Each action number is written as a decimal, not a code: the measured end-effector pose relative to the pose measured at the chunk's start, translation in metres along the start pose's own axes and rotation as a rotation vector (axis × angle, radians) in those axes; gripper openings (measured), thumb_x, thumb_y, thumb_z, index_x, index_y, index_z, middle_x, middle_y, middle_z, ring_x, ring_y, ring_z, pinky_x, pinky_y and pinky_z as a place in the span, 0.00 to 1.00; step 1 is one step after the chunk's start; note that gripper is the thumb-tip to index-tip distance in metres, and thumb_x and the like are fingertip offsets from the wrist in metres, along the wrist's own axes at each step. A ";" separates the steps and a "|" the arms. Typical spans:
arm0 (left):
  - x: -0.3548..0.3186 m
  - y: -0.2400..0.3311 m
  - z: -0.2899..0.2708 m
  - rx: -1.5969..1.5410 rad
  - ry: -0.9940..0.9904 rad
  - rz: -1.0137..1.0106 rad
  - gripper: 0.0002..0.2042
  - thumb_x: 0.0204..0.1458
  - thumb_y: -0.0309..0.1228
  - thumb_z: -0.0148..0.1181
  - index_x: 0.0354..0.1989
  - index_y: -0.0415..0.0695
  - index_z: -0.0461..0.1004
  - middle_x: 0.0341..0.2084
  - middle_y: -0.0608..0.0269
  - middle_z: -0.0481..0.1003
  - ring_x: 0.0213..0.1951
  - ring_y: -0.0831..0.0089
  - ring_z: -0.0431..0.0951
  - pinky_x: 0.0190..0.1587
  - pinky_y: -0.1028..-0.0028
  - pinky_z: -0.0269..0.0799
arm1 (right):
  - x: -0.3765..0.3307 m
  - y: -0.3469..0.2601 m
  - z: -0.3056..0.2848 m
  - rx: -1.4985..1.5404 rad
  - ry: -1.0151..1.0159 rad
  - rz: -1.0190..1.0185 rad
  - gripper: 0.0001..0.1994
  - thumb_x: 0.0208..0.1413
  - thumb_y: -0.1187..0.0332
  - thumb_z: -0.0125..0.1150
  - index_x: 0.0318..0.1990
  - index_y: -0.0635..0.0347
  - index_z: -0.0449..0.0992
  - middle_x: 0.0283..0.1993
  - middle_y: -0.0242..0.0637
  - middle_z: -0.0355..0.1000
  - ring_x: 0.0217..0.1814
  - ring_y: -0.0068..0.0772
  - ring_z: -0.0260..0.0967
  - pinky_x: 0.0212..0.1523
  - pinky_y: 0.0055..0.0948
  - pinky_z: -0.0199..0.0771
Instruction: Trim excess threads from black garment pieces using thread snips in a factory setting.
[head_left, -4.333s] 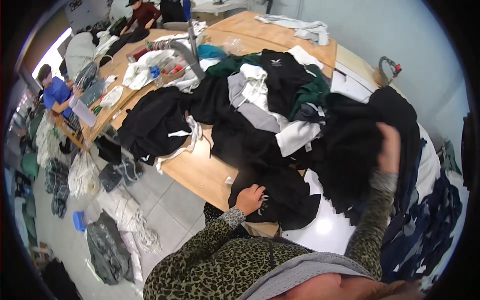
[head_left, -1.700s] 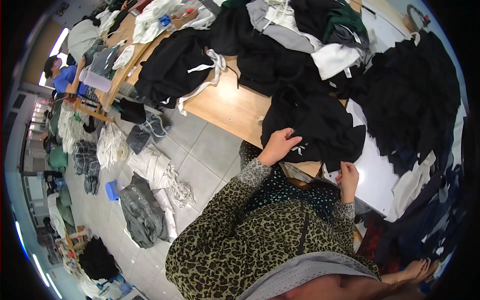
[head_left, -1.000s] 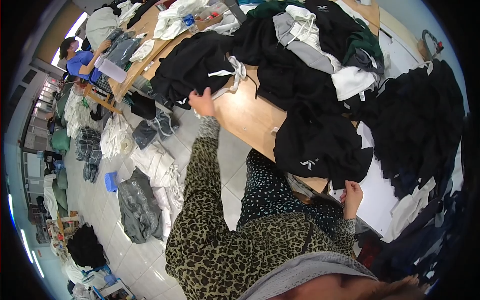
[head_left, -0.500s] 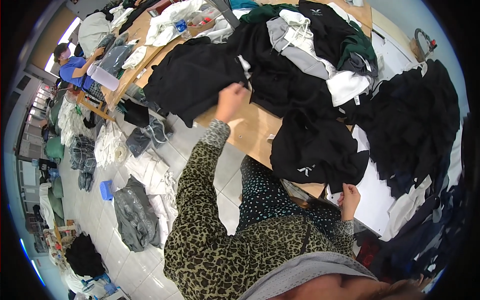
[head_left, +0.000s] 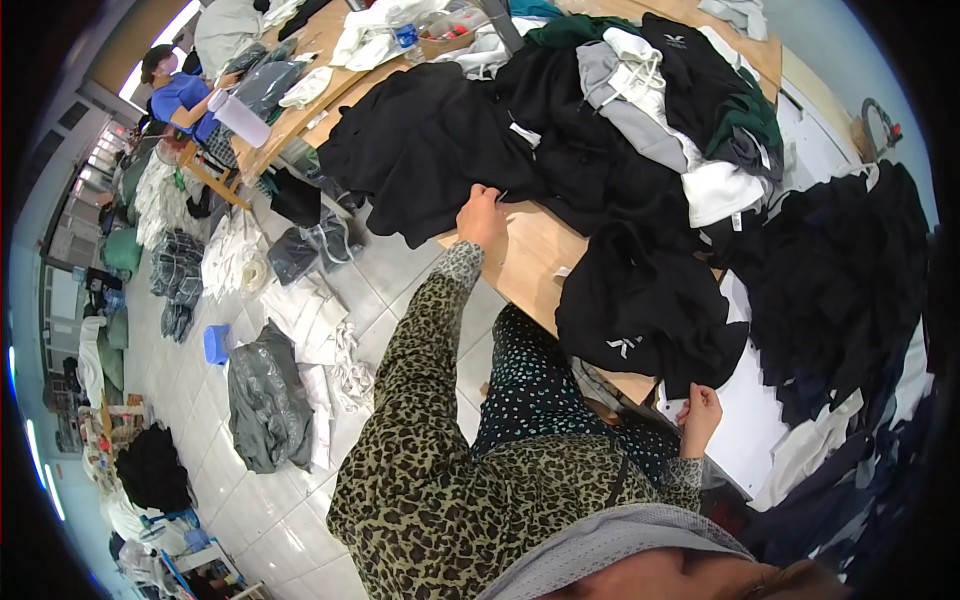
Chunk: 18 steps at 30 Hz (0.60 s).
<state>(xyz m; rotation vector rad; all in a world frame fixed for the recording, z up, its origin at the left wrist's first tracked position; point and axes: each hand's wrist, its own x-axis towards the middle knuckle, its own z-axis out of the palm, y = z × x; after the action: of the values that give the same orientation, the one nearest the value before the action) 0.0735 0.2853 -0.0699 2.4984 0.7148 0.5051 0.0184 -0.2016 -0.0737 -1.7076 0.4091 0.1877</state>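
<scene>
My left hand (head_left: 483, 215), on an arm in a leopard-print sleeve, reaches forward and pinches the lower edge of a black garment (head_left: 420, 145) spread over the wooden table (head_left: 530, 265). My right hand (head_left: 698, 410) stays low at the table's near edge and grips the hem of another black garment (head_left: 640, 305) with a small white emblem. That garment lies flat on the wood close to me. Between the two lies a heap of black, grey, white and green clothes (head_left: 680, 120).
A dark pile of clothes (head_left: 840, 270) hangs at the right over a white surface (head_left: 745, 430). Bagged and loose garments (head_left: 265, 400) lie on the tiled floor to the left. A person in blue (head_left: 180, 90) works at a far table.
My left hand moved from the black garment near me out to the far left, then back right, and now grips the spread black garment's edge. The right hand has held its hem throughout.
</scene>
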 end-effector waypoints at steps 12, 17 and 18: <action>0.039 -0.062 -0.019 0.037 0.450 -0.145 0.10 0.43 0.28 0.53 0.33 0.40 0.78 0.29 0.48 0.76 0.36 0.52 0.76 0.42 0.62 0.71 | -0.001 0.002 0.000 -0.055 0.022 0.000 0.08 0.54 0.67 0.58 0.31 0.63 0.71 0.17 0.29 0.63 0.09 0.15 0.56 0.08 0.15 0.50; -0.004 -0.026 -0.027 -0.241 0.434 0.013 0.13 0.43 0.23 0.55 0.39 0.39 0.74 0.35 0.56 0.69 0.33 0.66 0.73 0.40 0.71 0.70 | -0.001 0.003 -0.001 -0.076 0.073 -0.001 0.07 0.54 0.68 0.58 0.31 0.64 0.71 0.16 0.29 0.64 0.10 0.15 0.57 0.08 0.16 0.51; -0.020 -0.011 -0.027 -0.343 0.315 0.049 0.12 0.43 0.22 0.56 0.39 0.38 0.74 0.35 0.57 0.70 0.32 0.69 0.73 0.38 0.73 0.70 | -0.003 -0.001 -0.001 -0.083 0.078 -0.009 0.08 0.53 0.68 0.58 0.31 0.64 0.72 0.16 0.29 0.64 0.10 0.15 0.57 0.08 0.16 0.51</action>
<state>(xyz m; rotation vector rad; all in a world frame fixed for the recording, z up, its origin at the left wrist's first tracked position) 0.0411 0.2914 -0.0579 2.1413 0.6204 0.9670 0.0164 -0.2017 -0.0719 -1.8026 0.4562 0.1334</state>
